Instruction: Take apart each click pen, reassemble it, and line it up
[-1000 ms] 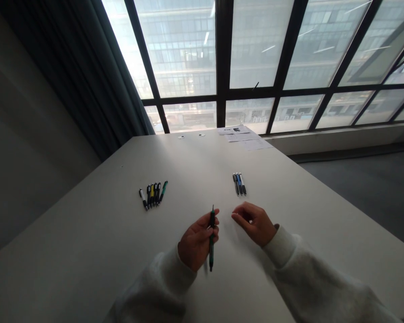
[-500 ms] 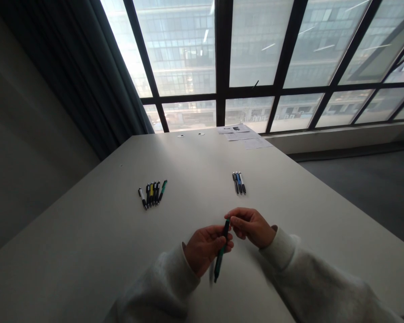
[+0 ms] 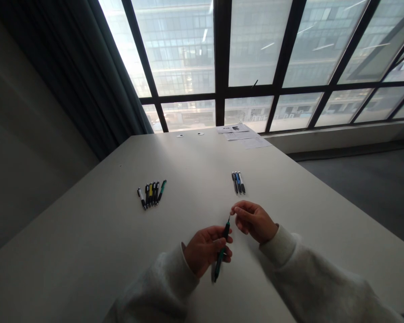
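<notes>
Left hand (image 3: 205,251) has its fingers clamped round a green-and-black pen (image 3: 218,265), tilted just above the white table (image 3: 87,233); right hand (image 3: 254,222) brings its fingers together right beside the pen's tip (no clear touch), a trio of pens (image 3: 238,183) ahead, a row of pens (image 3: 151,194) off left

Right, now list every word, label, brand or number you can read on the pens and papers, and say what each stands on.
Nothing can be read anywhere.
Green pen in the left hand: any print is too small and blurred to read.
Row of pens: too small to read.
Group of three pens: too small to read.
Papers: dark marks show, too small to read.
</notes>
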`<state>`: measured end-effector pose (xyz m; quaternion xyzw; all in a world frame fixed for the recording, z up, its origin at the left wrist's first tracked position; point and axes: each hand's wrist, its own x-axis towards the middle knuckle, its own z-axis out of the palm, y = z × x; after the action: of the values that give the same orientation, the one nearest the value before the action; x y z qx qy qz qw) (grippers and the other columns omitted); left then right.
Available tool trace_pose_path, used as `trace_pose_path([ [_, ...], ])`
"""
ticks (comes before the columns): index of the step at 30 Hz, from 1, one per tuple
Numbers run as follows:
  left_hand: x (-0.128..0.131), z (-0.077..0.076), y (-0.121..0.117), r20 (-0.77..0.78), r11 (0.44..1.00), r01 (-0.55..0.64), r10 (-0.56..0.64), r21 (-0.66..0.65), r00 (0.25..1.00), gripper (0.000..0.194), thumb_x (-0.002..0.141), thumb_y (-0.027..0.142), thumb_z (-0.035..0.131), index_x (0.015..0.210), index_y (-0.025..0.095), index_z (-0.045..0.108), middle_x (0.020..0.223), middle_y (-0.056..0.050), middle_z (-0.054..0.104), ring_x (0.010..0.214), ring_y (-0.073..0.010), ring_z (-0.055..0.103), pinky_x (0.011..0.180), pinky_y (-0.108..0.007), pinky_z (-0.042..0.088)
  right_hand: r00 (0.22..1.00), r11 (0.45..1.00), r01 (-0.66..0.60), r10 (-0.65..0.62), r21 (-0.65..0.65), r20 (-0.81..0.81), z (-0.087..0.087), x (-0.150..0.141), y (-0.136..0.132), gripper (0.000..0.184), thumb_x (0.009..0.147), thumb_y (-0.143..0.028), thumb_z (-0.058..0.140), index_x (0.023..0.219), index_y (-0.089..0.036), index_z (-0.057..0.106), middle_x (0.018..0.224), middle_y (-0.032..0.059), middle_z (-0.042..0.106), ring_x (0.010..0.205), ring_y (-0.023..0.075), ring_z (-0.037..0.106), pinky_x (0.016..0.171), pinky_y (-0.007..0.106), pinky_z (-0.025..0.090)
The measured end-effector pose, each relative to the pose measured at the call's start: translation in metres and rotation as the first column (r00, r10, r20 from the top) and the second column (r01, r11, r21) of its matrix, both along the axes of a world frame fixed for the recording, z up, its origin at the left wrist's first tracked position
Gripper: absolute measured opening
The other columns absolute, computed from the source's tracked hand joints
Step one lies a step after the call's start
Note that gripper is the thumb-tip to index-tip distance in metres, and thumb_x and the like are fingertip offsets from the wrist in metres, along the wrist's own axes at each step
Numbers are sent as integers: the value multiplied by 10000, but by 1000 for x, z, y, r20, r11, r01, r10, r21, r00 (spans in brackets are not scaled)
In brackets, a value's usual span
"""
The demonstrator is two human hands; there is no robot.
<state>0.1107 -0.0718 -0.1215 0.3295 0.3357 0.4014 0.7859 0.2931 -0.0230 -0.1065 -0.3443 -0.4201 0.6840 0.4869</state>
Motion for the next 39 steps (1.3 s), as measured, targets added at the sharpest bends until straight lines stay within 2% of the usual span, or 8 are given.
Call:
trace_pose_path([
  [3, 0, -2, 0, 1, 1000, -7, 7, 5, 1000, 375, 626, 301, 848, 939, 140, 718, 832, -56, 639, 583, -144, 633, 546, -297, 524, 995, 998, 52, -56, 47, 89, -1, 9, 6, 324, 689, -420, 780, 778, -137, 648, 771, 45, 677, 443, 77, 545, 320, 170, 354],
  [6, -1, -3, 0, 0, 999, -31, 31, 6, 1000, 379, 617, 298, 853, 934, 140, 717, 832, -53, 635, 579, -134, 622, 546, -290, 521, 944, 983, 116, -154, 145, 292, -5, 24, 17, 328, 696, -426, 759, 801, -133, 656, 764, 51, 674, 486, 106, 574, 356, 200, 416],
  [8, -2, -4, 0, -6, 999, -48, 48, 1, 999, 381, 613, 292, 856, 934, 141, 717, 835, -51, 635, 581, -130, 618, 547, -284, 517, 854, 972, 120, -206, 203, 477, -10, 34, 24, 294, 704, -393, 736, 814, -131, 660, 706, 38, 656, 483, 116, 565, 380, 223, 435],
  [11, -2, -3, 0, -6, 998, -68, 68, -4, 998, 389, 609, 285, 857, 942, 143, 716, 843, -48, 635, 588, -130, 620, 553, -283, 516, 632, 952, 45, -263, 304, 729, -15, 42, 29, 179, 700, -290, 693, 797, -141, 679, 705, 44, 675, 566, 149, 599, 526, 278, 496],
  [14, -1, -2, 1, -3, 996, -89, 89, -12, 996, 403, 602, 287, 862, 947, 141, 713, 849, -47, 637, 590, -129, 619, 564, -287, 519, 435, 930, -75, -294, 359, 851, -16, 42, 28, 136, 707, -234, 648, 809, -155, 692, 749, 50, 708, 664, 170, 629, 672, 300, 492],
  [21, -1, -3, 3, 15, 991, -132, 132, -19, 991, 412, 593, 280, 870, 943, 134, 708, 845, -43, 640, 588, -121, 615, 563, -280, 515, 207, 936, -168, -274, 310, 939, -11, 40, 19, 201, 688, -140, 609, 885, -169, 638, 690, 10, 698, 630, 156, 629, 647, 255, 439],
  [25, -1, -4, 4, 6, 988, -152, 152, -28, 988, 401, 598, 272, 867, 938, 134, 706, 846, -42, 640, 593, -119, 614, 566, -281, 516, 163, 946, -179, -243, 271, 956, -11, 38, 16, 174, 667, -96, 597, 822, -170, 622, 668, 13, 693, 627, 156, 629, 637, 243, 427],
  [39, -2, -2, 5, -3, 985, -169, 170, -41, 986, 428, 565, 273, 884, 924, 123, 706, 825, -42, 652, 579, -123, 613, 564, -286, 515, 170, 940, -201, -244, 276, 955, -11, 35, 14, 133, 676, -113, 602, 795, -167, 626, 673, 22, 693, 620, 153, 621, 628, 242, 430],
])
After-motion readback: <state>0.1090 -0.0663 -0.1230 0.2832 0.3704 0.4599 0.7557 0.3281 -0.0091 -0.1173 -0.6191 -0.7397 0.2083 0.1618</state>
